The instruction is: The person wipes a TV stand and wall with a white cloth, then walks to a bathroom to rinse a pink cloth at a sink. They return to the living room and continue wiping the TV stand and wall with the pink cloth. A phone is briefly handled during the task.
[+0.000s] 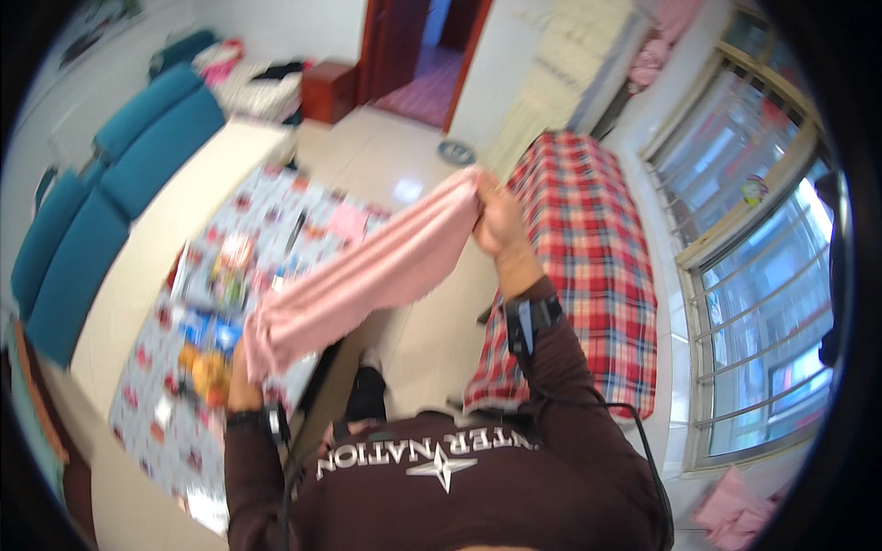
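A pink cloth [365, 275] hangs stretched slantwise between my two hands, in folds, above the floor and the edge of a low table. My right hand [497, 219] grips its upper right end, near the middle of the view. Its lower left end is bunched at my left hand [242, 372], whose fingers are mostly hidden by the fabric. Behind the cloth, a smaller pink cloth [347, 222] lies flat on the table.
The table has a flowered cover [141, 392] and bears packets, blue items [207, 330] and an orange-yellow object [210, 375]. A teal-backed sofa [110, 275] stands at left. A red plaid cover [586, 241] drapes something long at right, beside barred windows [758, 296].
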The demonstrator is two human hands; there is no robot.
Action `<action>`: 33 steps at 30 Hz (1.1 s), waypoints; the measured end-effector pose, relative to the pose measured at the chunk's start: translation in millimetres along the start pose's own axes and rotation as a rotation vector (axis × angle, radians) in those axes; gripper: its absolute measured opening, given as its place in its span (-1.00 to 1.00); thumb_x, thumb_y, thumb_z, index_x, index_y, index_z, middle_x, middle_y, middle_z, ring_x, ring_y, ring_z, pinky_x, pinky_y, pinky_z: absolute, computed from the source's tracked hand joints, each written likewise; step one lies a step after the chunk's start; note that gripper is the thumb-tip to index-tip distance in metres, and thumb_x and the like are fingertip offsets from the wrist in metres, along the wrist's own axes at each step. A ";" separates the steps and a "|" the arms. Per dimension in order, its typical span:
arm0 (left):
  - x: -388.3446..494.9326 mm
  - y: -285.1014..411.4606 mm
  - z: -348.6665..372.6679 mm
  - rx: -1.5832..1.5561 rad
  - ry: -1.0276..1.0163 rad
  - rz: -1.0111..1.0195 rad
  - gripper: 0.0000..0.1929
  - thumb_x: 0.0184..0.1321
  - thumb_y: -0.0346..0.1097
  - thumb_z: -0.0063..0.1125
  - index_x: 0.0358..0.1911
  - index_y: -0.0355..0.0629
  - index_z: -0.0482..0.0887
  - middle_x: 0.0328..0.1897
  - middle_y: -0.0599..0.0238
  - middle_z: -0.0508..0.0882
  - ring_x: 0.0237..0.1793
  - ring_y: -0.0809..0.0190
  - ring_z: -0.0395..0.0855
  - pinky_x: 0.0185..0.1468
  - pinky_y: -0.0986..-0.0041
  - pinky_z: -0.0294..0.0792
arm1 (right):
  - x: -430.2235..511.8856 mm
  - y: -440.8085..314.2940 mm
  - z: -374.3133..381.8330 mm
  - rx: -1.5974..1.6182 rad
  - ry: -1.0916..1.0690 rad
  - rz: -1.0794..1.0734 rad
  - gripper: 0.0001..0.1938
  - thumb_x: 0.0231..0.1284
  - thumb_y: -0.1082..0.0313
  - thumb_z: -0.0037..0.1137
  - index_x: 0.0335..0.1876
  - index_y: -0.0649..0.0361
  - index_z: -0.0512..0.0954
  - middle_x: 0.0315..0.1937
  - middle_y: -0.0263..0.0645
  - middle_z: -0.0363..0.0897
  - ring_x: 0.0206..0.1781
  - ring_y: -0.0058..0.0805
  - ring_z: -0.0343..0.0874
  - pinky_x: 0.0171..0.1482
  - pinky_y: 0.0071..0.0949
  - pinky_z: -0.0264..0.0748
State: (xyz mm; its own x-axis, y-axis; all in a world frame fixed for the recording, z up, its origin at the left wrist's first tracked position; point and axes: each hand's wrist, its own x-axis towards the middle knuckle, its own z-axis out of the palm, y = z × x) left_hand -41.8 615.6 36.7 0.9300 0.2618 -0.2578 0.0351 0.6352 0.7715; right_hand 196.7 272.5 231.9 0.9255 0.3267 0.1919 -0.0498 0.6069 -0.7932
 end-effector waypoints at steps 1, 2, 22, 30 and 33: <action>22.6 4.0 12.6 -0.083 -0.007 -0.040 -0.63 0.32 -0.09 -0.07 0.03 -0.23 0.46 -0.04 0.25 0.56 -0.05 0.29 0.53 0.05 0.48 0.40 | 16.7 -16.6 -11.4 0.034 -0.125 -0.013 -0.79 0.35 0.28 -0.08 -0.08 0.24 0.46 -0.19 -0.29 0.55 -0.09 -0.52 0.52 0.04 -0.48 0.45; 46.0 8.3 25.8 -0.098 -0.020 -0.053 -0.63 0.32 -0.09 -0.07 0.03 -0.23 0.46 -0.04 0.25 0.56 -0.05 0.29 0.53 0.05 0.48 0.40 | 33.1 -30.7 -23.0 0.047 -0.161 0.008 -0.79 0.35 0.30 -0.08 -0.06 0.24 0.47 -0.18 -0.29 0.55 -0.09 -0.51 0.52 0.04 -0.48 0.45; 575.5 -61.1 443.3 0.339 -0.593 -0.542 -0.60 0.34 -0.03 -0.12 -0.05 -0.26 0.51 -0.15 0.23 0.62 -0.14 0.23 0.58 -0.04 0.41 0.44 | 188.5 13.3 -384.9 -0.466 0.465 0.369 -0.64 0.00 0.48 0.01 0.00 0.37 0.46 -0.10 -0.10 0.55 -0.05 -0.39 0.55 0.03 -0.44 0.46; 746.9 -83.7 507.6 0.379 -0.492 -0.528 -0.70 0.33 0.00 -0.13 -0.21 -0.08 0.49 -0.44 0.36 0.57 -0.62 0.32 0.40 -0.58 0.50 0.21 | 385.4 -9.0 -524.2 -0.814 0.384 0.036 -0.45 0.14 0.11 0.10 0.15 0.35 0.37 -0.04 -0.07 0.52 0.03 -0.44 0.47 0.03 -0.39 0.40; 802.5 -57.4 503.3 0.405 -0.470 -0.363 -0.74 0.30 -0.08 -0.07 -0.09 -0.06 0.48 -0.20 0.32 0.59 -0.26 0.32 0.57 -0.33 0.56 0.42 | 490.6 -17.1 -542.7 -0.469 0.164 0.508 -0.44 0.22 0.00 0.02 0.19 0.27 0.37 -0.17 -0.10 0.60 -0.12 -0.47 0.59 -0.22 -0.47 0.51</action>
State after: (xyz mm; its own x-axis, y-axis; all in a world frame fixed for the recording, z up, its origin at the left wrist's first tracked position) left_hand 886.6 423.5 78.2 0.8899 -0.3130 -0.3318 0.4201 0.2792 0.8634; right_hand 855.4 29.1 25.9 0.8771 0.3510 -0.3279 -0.3573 0.0204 -0.9338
